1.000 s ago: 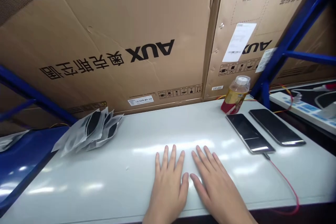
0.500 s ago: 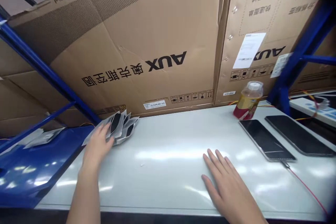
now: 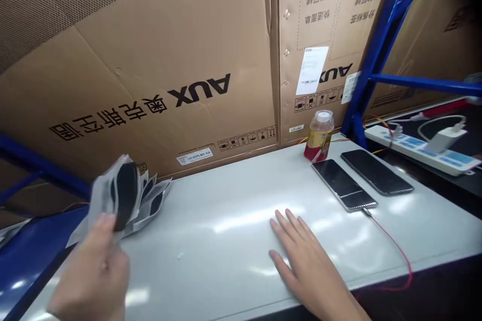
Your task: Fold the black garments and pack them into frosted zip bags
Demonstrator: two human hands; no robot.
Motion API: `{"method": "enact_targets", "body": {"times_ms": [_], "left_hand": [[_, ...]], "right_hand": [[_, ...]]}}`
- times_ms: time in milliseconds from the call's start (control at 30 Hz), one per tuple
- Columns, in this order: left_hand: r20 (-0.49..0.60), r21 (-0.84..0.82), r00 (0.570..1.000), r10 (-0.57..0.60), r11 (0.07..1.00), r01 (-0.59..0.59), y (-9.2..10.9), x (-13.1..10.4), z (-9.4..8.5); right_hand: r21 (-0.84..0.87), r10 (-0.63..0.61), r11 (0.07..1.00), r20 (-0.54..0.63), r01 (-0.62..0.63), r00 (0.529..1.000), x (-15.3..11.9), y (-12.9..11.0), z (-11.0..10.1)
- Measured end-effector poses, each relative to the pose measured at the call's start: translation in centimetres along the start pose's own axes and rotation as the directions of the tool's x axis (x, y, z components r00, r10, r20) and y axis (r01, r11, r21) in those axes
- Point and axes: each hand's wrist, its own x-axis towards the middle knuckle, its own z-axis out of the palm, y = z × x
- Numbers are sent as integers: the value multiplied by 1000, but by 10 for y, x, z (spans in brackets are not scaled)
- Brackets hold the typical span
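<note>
My left hand (image 3: 96,268), blurred by motion, grips a frosted translucent pouch (image 3: 101,193) with a dark, rounded flat piece (image 3: 126,193) showing at its right side. The pouch is raised above the shelf top, upright in front of several similar pouches (image 3: 150,208) with dark oval pieces. These lie bunched at the left end of the shelf top. Over at the right, my right hand (image 3: 305,256) rests flat on the pale glossy surface (image 3: 211,261), its fingers spread and nothing in them.
Two phones, one plugged into a red cable (image 3: 393,246), lie at the right: a silver-edged phone (image 3: 344,185) and a black phone (image 3: 376,171). A drink bottle (image 3: 319,135) stands behind them. Large cartons (image 3: 158,50) wall the back. A blue post (image 3: 371,55) and power strip (image 3: 422,150) are beyond.
My left hand has lifted a pouch off the bunch, bringing it up and nearer. The view has turned to the right. My right hand still lies flat.
</note>
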Motion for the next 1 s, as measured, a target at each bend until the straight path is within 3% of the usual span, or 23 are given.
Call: {"method": "enact_targets", "body": {"times_ms": [33,100,200,300,400,467,533,667,700,767,900,1000], "left_hand": [[35,19,989,143,989,-144,30,-14,-4],[158,-119,927,339,939,-323,85,-45,-8],[286,-335,838,465,868,-367,144,-86,-3],[302,-392,829,470,854,-342,172,-113,9],[255,-476,825,505,808,-348,174,-120,20],[287,-537,792,539,775,-332,167,-116,22],[394,-562,758,520,789,-249,159,-108,19],[677,-431,657,331,902,-10,157,-100,13],[712,-404,632,304,915,14,159,-101,12],[732,-380,625,272,924,42,162,-105,13],[762,-329,621,182,936,129,163,-114,17],[807,-275,570,155,953,130,159,-116,18]], "right_hand": [[17,1,1000,-6,-1,1000,0,0,-1],[76,-4,997,-6,4,1000,2,0,-6],[218,12,976,-7,-10,1000,8,-5,-18],[374,123,918,38,-128,992,17,-12,-29],[501,195,831,143,-241,970,24,-15,-32],[553,231,769,225,-320,946,27,-12,-31],[567,283,720,287,-400,915,30,-9,-29],[570,305,651,408,-501,861,41,-11,-31],[587,297,617,443,-524,846,44,-13,-32],[659,273,496,500,-565,822,50,-17,-34],[777,231,230,541,-586,809,54,-7,-42],[790,311,256,478,-557,822,51,21,-56]]}}
